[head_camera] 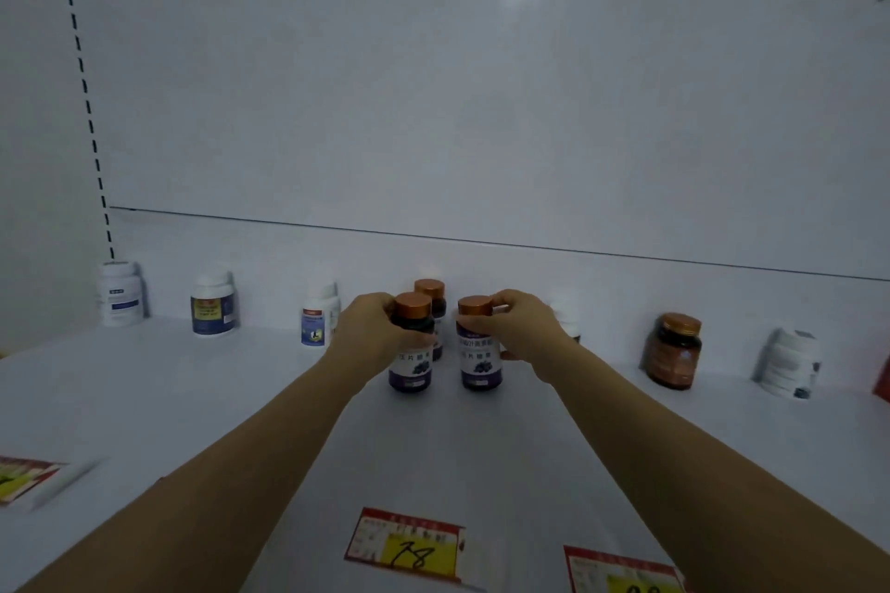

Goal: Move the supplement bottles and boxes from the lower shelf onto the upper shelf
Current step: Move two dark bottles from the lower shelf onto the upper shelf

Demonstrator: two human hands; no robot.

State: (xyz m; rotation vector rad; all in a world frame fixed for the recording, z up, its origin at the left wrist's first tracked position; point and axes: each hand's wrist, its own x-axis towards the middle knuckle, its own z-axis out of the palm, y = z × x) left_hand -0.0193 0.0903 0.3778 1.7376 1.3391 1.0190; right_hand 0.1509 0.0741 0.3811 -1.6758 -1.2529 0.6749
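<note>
Nearest the viewer, along the front lip of the white shelf point(192, 400), sit three price tags: a red-and-yellow tag marked "78" point(409, 547) at centre, a second tag point(621, 573) cut off at the lower right, and a blurred tag point(29, 479) at the far left. Two bare forearms reach forward over the shelf from the bottom corners. The left hand point(371, 332) is wrapped around the left purple-labelled bottle point(412, 349), its fingers curled about the upper body just beneath the copper cap; the bottle stands upright with its base on the shelf. The right hand point(522, 332) grips the right purple-labelled bottle point(478, 347) in the same manner, thumb across the shoulder and fingers closed behind; this bottle too stands upright on the shelf, just beside the first but not touching it. Directly behind and between them stands a third copper-capped bottle point(432, 299), largely hidden. Farther back, a spaced row lines the rear panel point(481, 111): a white bottle point(119, 294) at far left, a white-capped bottle with a dark blue label point(213, 303), a small white bottle with a blue label point(318, 315), an amber bottle point(673, 349) to the right, and a blurred white bottle point(792, 364) beyond it. A red object point(883, 380) shows at the right edge; what it is cannot be told.
</note>
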